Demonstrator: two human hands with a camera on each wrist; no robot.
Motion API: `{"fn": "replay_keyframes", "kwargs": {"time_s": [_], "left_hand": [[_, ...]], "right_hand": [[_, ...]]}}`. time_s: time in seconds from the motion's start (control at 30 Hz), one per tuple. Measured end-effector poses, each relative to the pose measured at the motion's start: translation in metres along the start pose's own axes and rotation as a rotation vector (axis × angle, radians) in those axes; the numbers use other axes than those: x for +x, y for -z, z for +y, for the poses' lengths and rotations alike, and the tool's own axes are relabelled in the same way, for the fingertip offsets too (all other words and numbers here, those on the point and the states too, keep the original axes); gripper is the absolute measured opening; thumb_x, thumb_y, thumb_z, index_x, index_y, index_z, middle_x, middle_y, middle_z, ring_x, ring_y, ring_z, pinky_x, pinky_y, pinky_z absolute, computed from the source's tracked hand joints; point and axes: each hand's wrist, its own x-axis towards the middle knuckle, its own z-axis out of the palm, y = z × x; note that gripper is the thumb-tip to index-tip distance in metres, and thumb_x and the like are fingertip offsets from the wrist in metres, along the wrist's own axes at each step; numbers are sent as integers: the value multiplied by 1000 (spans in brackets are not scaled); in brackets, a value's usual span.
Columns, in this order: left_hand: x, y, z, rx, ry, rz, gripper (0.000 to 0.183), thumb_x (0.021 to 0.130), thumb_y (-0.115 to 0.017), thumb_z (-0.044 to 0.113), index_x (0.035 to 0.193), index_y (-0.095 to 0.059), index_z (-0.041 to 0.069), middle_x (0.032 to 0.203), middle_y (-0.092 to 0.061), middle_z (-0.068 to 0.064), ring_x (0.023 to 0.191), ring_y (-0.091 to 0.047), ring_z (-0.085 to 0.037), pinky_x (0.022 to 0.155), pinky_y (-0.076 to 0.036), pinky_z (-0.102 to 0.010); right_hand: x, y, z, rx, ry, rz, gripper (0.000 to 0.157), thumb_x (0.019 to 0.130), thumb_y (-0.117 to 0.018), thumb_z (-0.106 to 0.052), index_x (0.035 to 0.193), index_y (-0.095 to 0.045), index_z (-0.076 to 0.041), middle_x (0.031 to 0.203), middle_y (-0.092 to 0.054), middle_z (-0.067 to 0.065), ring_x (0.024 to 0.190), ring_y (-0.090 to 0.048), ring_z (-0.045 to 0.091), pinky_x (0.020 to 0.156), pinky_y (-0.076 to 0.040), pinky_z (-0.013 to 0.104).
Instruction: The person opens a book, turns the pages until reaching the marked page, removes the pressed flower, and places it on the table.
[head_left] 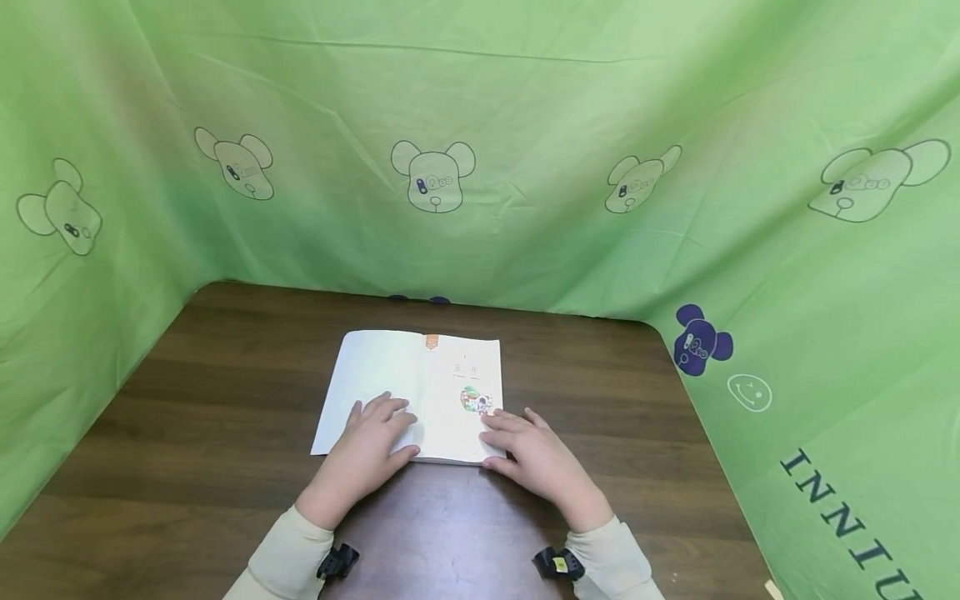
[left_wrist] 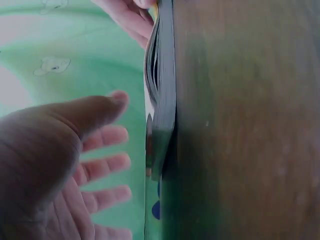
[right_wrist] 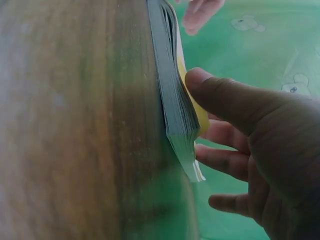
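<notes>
Lying open on dark brown wood-grain tabletop (head_left: 247, 383): thick, white-paged paper book (head_left: 438, 400). Over left page (head_left: 371, 362): bare left hand (head_left: 366, 446), fingers apart, extended. At lower outer corner of right page (head_left: 461, 437): bare right hand (head_left: 536, 454), fingers loosely extended; contact unclear.

Bright head view with washed-out pages (head_left: 378, 362), dimmer, hazy wrist views
</notes>
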Motion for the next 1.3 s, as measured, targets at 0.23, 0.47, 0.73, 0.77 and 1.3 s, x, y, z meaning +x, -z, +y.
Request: {"fn": "replay_keyframes", "kwargs": {"time_s": [0.23, 0.47, 0.73, 0.77, 1.3], "left_hand": [[2, -5, 4, -62, -63, -129, 46, 95, -74, 37, 137, -67, 19, 152, -55, -2, 148, -39, -38, 115, -25, -73], [3, -11, 7, -44, -45, -127, 40, 95, -74, 36, 132, -71, 19, 148, -58, -1, 147, -40, -37, 113, -25, -74], [5, -15, 13, -27, -5, -92, 38, 92, -76, 39, 125, -75, 20, 146, -59, -2, 145, -42, -37, 111, -28, -75], [5, -15, 14, -26, -2, -87, 38, 92, -77, 40, 124, -75, 20, 146, -59, -2, 145, -43, -37, 110, -28, -76], [7, -19, 20, -5, 59, 26, 16, 95, -74, 31, 106, -81, 22, 131, -69, 1, 135, -54, -34, 105, -38, -72]], "right_hand": [[-1, 5, 0, -34, 57, -8, 19, 95, -73, -25, 111, -79, -16, 138, -67, 5, 133, -59, 27, 111, -41, 59], [-1, 7, 2, -54, 92, 27, 8, 91, -77, -15, 99, -78, -18, 132, -70, 6, 128, -63, 28, 106, -47, 57], [4, 4, 3, 14, 24, 140, 13, 94, -73, -13, 108, -75, -13, 114, -77, 2, 111, -72, 21, 96, -56, 44], [4, 4, 3, 10, 12, 154, 14, 95, -73, -14, 109, -74, -14, 110, -78, 0, 107, -73, 19, 93, -57, 42], [4, 8, -1, 23, -74, 379, 24, 92, -77, -18, 115, -71, -14, 125, -73, 1, 115, -70, 20, 96, -55, 44]]}}
